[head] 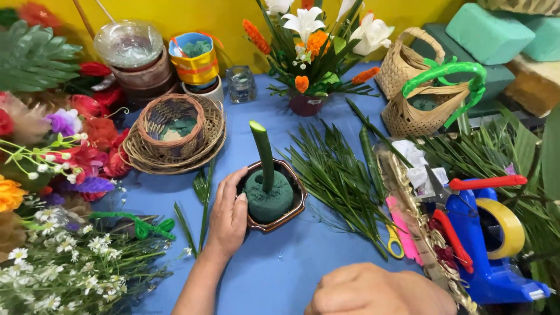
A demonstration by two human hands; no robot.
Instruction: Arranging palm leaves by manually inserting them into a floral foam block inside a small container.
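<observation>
The left hand (pixel 228 216) cups the side of a small brown ceramic bowl (pixel 290 208) holding a green foam dome (pixel 267 201) with a thick green stem (pixel 263 151) upright in it; the right hand (pixel 373 290), curled closed and holding nothing visible, rests at the near edge. Cut palm fronds (pixel 338 175) lie just right on the blue surface (pixel 280 268), a woven wicker basket (pixel 175 131) behind to the left.

Stem (pixel 263 153) upright in bowl (pixel 290 208), leaves (pixel 338 175) right, basket (pixel 175 131) left.
</observation>
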